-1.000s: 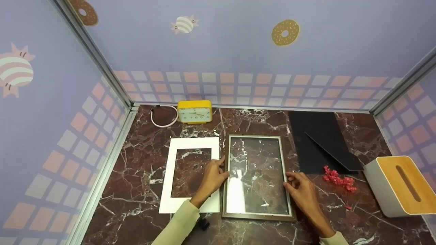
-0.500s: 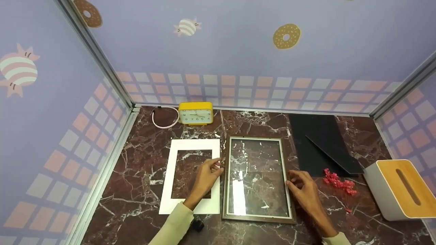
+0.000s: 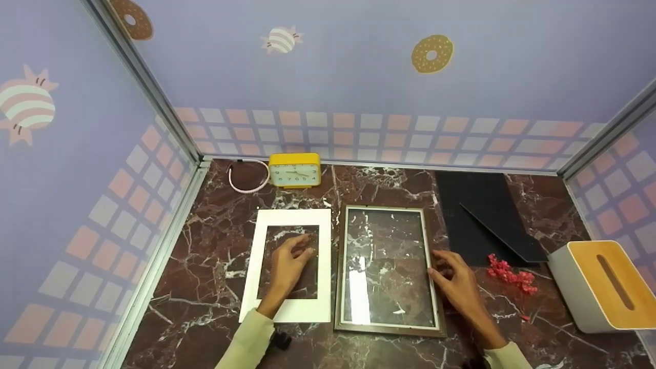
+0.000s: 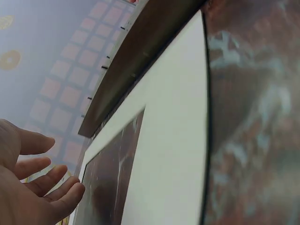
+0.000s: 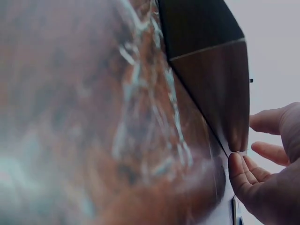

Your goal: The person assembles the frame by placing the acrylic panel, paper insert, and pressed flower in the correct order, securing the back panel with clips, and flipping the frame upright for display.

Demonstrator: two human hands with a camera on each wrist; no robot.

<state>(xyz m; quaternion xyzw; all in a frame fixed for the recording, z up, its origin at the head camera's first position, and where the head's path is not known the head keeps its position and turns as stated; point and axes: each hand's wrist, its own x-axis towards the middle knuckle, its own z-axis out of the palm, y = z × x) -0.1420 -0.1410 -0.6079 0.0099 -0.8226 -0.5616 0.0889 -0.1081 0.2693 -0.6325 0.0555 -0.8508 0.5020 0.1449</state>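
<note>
A brown picture frame (image 3: 389,330) with a pale inner edge lies flat, light glaring off its glass (image 3: 392,266). The right hand (image 3: 457,282) stays at the frame's right side, thumb and fingertips at the rim; in the right wrist view its fingertips (image 5: 237,164) meet the frame's outer side (image 5: 215,89). To the left lies a white picture mat (image 3: 287,310) with a rectangular cut-out. Above that cut-out the left hand (image 3: 288,264) hovers, holding nothing. In the left wrist view, its loosely bent fingers (image 4: 61,187) are beside the mat (image 4: 173,126), with the frame beyond.
At the back stand a yellow alarm clock (image 3: 294,171) and a white headband (image 3: 247,190). A black backing board with its stand leg (image 3: 476,220) lies back right. Pink flowers (image 3: 512,277) lie by a tissue box (image 3: 589,297). Patterned walls border the marble table (image 3: 195,292).
The left hand has let go of the frame's left side and moved left over the mat. The right hand remains at the frame's right edge. The frame has stayed in place.
</note>
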